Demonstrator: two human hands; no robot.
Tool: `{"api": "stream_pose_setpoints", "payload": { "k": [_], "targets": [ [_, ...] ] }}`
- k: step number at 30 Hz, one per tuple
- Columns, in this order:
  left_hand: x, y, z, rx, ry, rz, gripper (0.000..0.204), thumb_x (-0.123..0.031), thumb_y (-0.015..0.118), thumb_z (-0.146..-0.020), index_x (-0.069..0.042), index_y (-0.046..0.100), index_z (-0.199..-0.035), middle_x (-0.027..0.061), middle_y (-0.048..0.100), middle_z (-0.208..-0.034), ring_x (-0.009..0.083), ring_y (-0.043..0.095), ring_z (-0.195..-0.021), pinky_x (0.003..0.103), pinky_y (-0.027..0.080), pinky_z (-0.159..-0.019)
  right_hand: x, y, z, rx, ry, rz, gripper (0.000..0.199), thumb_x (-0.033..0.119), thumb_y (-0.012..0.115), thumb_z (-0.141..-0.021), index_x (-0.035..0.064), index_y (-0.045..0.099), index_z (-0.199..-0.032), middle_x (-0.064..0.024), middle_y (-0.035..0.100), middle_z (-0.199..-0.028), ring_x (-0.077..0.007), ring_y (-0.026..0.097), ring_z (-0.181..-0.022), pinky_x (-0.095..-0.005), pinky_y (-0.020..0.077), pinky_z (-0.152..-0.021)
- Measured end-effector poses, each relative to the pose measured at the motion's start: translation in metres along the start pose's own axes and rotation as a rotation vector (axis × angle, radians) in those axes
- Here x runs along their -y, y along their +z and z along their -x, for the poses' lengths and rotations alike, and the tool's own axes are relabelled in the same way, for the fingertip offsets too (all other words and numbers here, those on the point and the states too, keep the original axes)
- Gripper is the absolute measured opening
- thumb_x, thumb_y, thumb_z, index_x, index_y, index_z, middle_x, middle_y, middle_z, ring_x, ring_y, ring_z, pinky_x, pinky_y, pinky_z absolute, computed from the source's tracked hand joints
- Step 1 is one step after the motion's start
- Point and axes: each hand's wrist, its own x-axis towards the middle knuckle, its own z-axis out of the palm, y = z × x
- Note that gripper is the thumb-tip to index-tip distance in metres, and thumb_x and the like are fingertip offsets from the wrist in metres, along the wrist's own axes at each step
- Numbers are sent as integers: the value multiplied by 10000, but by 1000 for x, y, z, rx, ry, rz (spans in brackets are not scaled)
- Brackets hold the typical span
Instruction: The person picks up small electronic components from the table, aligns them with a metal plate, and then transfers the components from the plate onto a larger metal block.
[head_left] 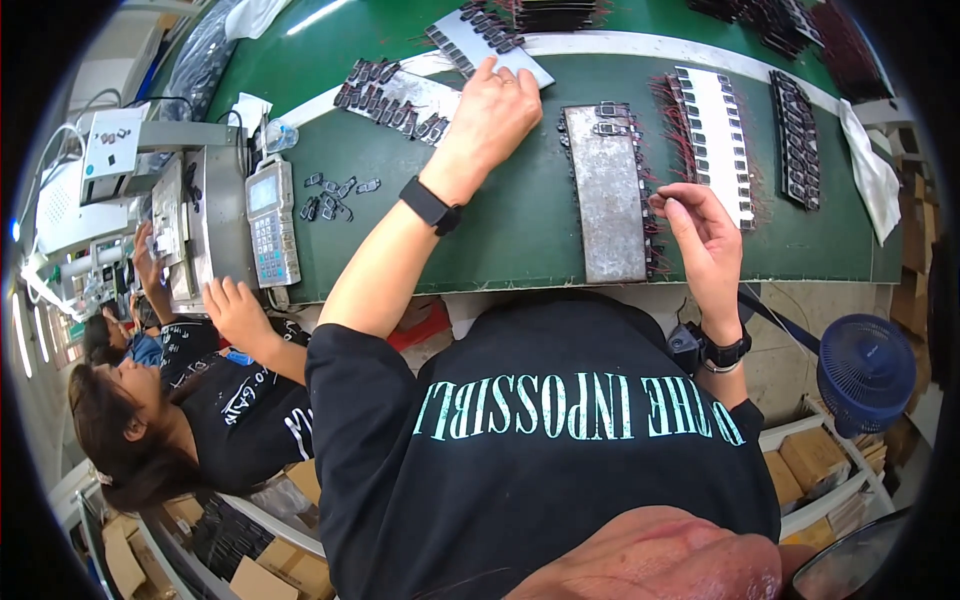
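Observation:
My left hand point(497, 115) reaches across the bench onto a light metal plate point(527, 68) edged with small black parts. Its fingers are curled down, and whatever they grip is hidden. My right hand point(708, 235) pinches thumb and forefinger together beside the right edge of a grey metal plate point(608, 225); something small and dark at the fingertips is too small to name. Black parts with thin red wires line that plate's sides, and a pair lie across its far end. Another plate point(428, 97) with rows of black parts lies beneath my left wrist's far side.
Right of my right hand lie a white strip point(712, 130) of black parts and a dark strip point(797, 140). Loose black parts point(332, 197) lie near a grey keypad device point(272, 225). A co-worker point(215, 410) sits at left by a machine. A blue fan point(866, 372) stands at right.

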Motion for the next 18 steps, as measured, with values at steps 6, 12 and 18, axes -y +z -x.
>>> {"api": "stream_pose_setpoints", "payload": {
  "k": [6, 12, 18],
  "targets": [
    [6, -17, 0, -256, -43, 15, 91, -110, 640, -821, -53, 570, -810, 87, 634, -714, 226, 675, -712, 413, 506, -1008, -7, -5, 2, -50, 25, -2, 184, 59, 576, -1027, -39, 641, -1170, -74, 691, -1086, -138, 658, -1008, -274, 515, -914],
    [-6, -10, 25, -280, 28, 15, 54, -67, 612, -814, -37, 584, -848, 92, 637, -775, 236, 675, -747, 412, 516, -996, 4, 0, -11, -80, -64, 353, 178, 75, 618, -1005, -15, 685, -1143, -40, 708, -1037, -107, 652, -939, -246, 510, -856],
    [-10, -7, 36, -284, 35, -35, 127, -61, 617, -797, -5, 619, -911, 118, 675, -857, 240, 686, -802, 385, 533, -954, 21, 14, -43, -8, -280, 595, 168, 76, 638, -985, -3, 710, -1115, -34, 716, -1018, -95, 647, -911, -236, 508, -829]
  ]
}}
